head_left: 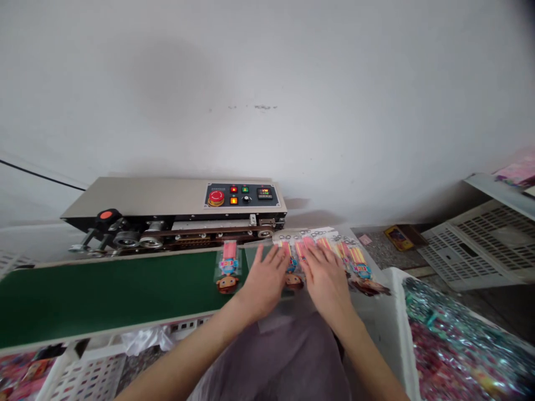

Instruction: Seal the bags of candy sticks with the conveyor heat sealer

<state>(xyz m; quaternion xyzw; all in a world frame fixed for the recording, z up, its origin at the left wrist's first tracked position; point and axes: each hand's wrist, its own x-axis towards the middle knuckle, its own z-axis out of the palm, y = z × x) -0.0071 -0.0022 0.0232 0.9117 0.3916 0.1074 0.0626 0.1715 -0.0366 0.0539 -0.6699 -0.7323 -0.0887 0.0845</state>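
Observation:
My left hand point(266, 279) lies palm down with fingers stretched out, over a clear sheet beside the green conveyor belt point(108, 295). Close to its fingertips is a clear packet point(293, 280) with a cartoon face and striped pink top. My right hand point(328, 277) rests flat on a row of such packets, its fingers slightly apart and partly covering them. At the right end of the row, another packet point(360, 270) shows yellow and pink stripes. One packet point(228, 267) lies alone on the belt, left of my left hand.
Behind the belt stands a band sealing machine point(150, 197) with a lit control panel point(243, 196) and red stop button point(216, 197). A white foam box point(399, 312) of shiny packets is at right. Plastic crates point(480, 245) stand beyond it; a white basket point(90, 376) sits below left.

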